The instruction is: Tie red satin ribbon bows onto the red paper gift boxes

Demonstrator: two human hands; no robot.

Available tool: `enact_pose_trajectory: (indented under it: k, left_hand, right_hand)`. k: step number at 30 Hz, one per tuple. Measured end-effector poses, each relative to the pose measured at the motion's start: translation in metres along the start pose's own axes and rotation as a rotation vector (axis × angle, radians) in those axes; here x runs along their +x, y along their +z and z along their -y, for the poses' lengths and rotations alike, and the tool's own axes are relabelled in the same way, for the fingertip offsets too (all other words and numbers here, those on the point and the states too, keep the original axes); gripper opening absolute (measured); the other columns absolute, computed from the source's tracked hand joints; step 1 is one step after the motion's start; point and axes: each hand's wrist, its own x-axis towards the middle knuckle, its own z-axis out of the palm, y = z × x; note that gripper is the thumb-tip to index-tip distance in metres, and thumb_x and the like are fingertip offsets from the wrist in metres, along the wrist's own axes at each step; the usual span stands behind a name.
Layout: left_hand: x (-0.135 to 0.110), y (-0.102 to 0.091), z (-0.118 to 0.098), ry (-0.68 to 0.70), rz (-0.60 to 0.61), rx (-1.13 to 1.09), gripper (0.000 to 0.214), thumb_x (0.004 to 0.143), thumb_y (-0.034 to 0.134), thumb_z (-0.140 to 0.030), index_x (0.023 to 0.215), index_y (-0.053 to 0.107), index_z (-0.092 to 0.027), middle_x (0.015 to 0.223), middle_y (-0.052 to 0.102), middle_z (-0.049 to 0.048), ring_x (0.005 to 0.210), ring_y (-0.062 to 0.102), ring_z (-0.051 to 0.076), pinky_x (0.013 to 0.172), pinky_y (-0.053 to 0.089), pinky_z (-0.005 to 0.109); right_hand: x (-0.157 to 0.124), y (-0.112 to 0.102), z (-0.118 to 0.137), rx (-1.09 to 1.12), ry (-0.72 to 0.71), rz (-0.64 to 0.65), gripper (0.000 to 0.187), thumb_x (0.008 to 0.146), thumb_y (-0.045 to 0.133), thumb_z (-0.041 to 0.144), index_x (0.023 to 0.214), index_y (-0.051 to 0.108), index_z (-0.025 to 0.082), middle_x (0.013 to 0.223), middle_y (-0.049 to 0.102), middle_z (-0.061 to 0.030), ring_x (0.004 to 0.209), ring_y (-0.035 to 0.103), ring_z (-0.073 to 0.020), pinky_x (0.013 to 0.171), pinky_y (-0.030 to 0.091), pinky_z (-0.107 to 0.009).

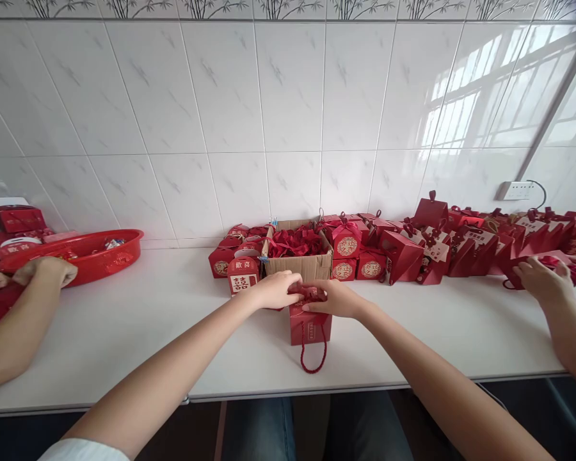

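Working both hands over one red gift box: left hand (279, 291) and right hand (338, 299) meet at its top, fingers bent inward. Box (310, 330) sits on the counter (173, 346), directly below the fingers. Right thumb and fingers are spread across the top edge, left fingers curled at the far-left corner; whether either pinches rim or ribbon, cannot tell, fingertips overlap. Two-sided hold probably keeps the box steady while leaving the top reachable.

Open carton (297, 264) of red ribbons (300, 241) is just beyond the fingers, likely so they're a short reach away. Stacked boxes (347, 246) beyond and right of the fingers, a double-happiness box (243, 276) left of them; probably pushed aside to free working room.

Orientation: printed face points toward the wearer, box seemingly upright. Rope handle (313, 371) loops down from the near face, nearer the wearer than the fingers. Print column runs top to bottom; long axis unclear, top covered by fingers and face foreshortened.
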Motion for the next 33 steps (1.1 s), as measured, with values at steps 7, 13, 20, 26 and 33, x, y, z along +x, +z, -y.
enact_pose_trajectory:
  k: [7,13,20,26,33]
  left_hand:
    - [-0.001,0.005,-0.005,0.073,-0.055,-0.008,0.013,0.081,0.047,-0.024,0.080,0.059,-0.020,0.091,0.057,0.0049,0.073,0.056,0.017,0.062,0.040,0.028]
    - [0.001,0.009,-0.012,0.074,-0.113,0.019,0.012,0.081,0.041,-0.016,0.076,0.052,-0.020,0.084,0.059,0.0045,0.075,0.057,0.020,0.061,0.040,0.029]
    - [-0.001,0.019,-0.008,0.049,-0.205,0.033,0.008,0.073,0.048,-0.014,0.069,0.048,-0.020,0.078,0.058,0.0056,0.069,0.056,0.019,0.059,0.041,0.029]
    - [0.000,0.028,-0.008,-0.004,-0.270,0.029,0.009,0.070,0.048,-0.013,0.065,0.046,-0.021,0.069,0.058,0.0042,0.064,0.055,0.019,0.055,0.039,0.029]
    - [-0.006,0.031,-0.003,0.019,-0.285,0.000,0.014,0.071,0.048,-0.013,0.062,0.042,-0.021,0.071,0.055,0.0030,0.066,0.055,0.018,0.058,0.041,0.029]
  right_hand:
    - [0.003,-0.002,0.006,-0.067,-0.009,0.054,0.032,0.076,0.063,0.044,0.103,0.067,0.028,0.066,0.058,0.0026,0.059,0.047,-0.0126,0.054,0.030,-0.023]
    - [0.008,-0.001,0.007,-0.099,0.010,0.056,0.024,0.073,0.065,0.042,0.087,0.068,0.023,0.067,0.060,0.0009,0.059,0.048,-0.0129,0.053,0.030,-0.023]
    - [0.003,0.000,0.006,-0.086,-0.016,0.040,0.035,0.075,0.062,0.043,0.105,0.067,0.027,0.065,0.055,0.0029,0.058,0.043,-0.0118,0.054,0.029,-0.023]
    - [0.002,0.002,0.004,-0.059,-0.022,0.025,0.038,0.075,0.062,0.042,0.111,0.065,0.030,0.067,0.056,0.0029,0.059,0.044,-0.0119,0.055,0.030,-0.023]
    - [0.000,0.003,0.005,-0.014,-0.032,0.007,0.039,0.075,0.064,0.042,0.112,0.065,0.032,0.065,0.056,0.0039,0.057,0.042,-0.0109,0.055,0.031,-0.022]
